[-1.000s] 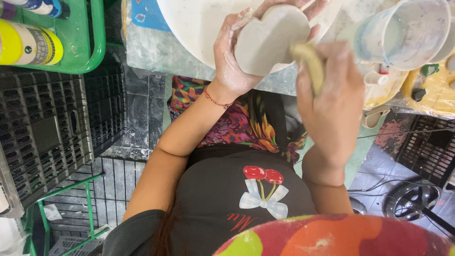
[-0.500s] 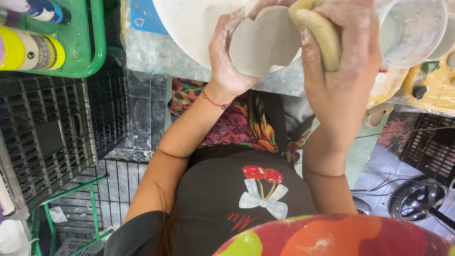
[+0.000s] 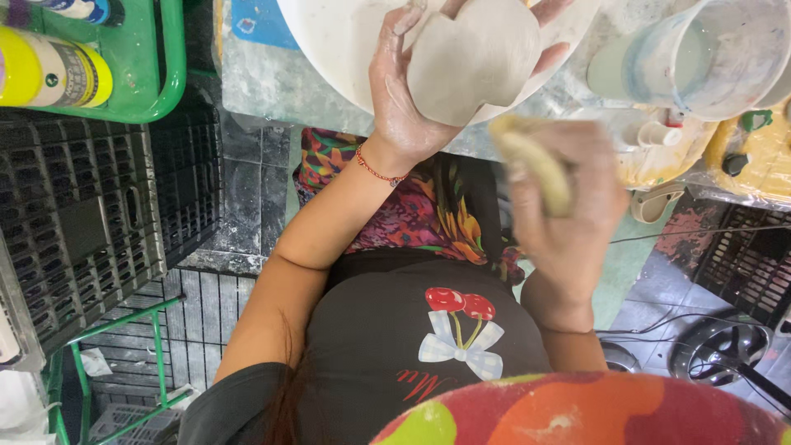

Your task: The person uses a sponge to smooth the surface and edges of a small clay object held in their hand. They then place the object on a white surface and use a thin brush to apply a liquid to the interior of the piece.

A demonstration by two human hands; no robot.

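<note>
My left hand [image 3: 404, 107] holds a pale grey, heart-shaped clay piece [image 3: 474, 59] up in front of a white round slab [image 3: 329, 41] at the top of the view. My right hand [image 3: 568, 214], smeared with clay and blurred by motion, grips a yellow sponge [image 3: 535, 169] and sits below and to the right of the clay piece, apart from it. A thin red bracelet circles my left wrist.
A translucent plastic jug [image 3: 700, 53] of cloudy water stands at top right. A green tray [image 3: 156, 74] with yellow bottles lies top left, over black plastic crates [image 3: 74, 222]. A white pump bottle [image 3: 651, 132], cables and a round dark object [image 3: 717, 350] are at right.
My right hand with the sponge has dropped down and away from the clay piece, after rising against it half a second ago. The left hand keeps the clay piece in place.
</note>
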